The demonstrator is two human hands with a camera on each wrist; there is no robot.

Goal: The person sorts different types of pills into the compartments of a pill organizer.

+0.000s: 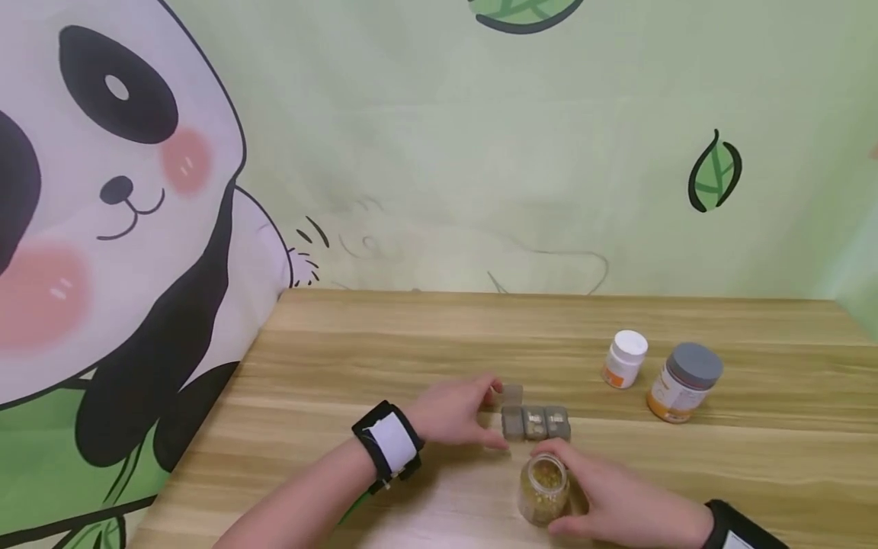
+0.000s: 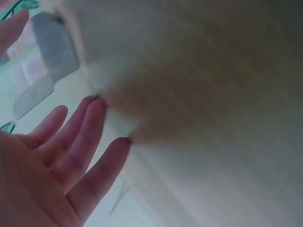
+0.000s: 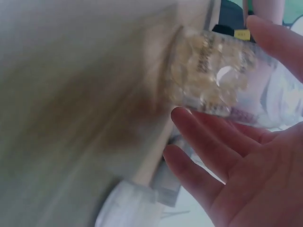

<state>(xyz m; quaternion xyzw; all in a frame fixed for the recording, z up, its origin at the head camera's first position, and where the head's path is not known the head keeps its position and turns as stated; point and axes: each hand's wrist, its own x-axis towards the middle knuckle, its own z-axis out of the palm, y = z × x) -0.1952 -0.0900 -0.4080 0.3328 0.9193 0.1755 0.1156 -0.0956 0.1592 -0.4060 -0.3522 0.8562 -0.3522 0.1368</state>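
Note:
A small grey translucent pill organizer (image 1: 536, 424) lies on the table, its left compartment's lid (image 1: 511, 394) raised toward the back. Pale contents show in the other two compartments. My left hand (image 1: 456, 412) is just left of it, thumb and fingers spread apart and holding nothing; in the left wrist view the organizer (image 2: 57, 45) is beyond the fingers. In front stands a clear lidless jar (image 1: 542, 496) of yellowish softgels, seen closer as the jar (image 3: 208, 71) in the right wrist view. My right hand (image 1: 610, 488) is loosely around its right side, fingers fairly straight; firm contact cannot be told.
A small white bottle (image 1: 626, 358) with an orange label patch stands at the back right. Beside it is a wider bottle (image 1: 684, 381) with a grey cap. The wooden table (image 1: 384, 328) ends at a green wall cloth with a printed panda (image 1: 137, 191).

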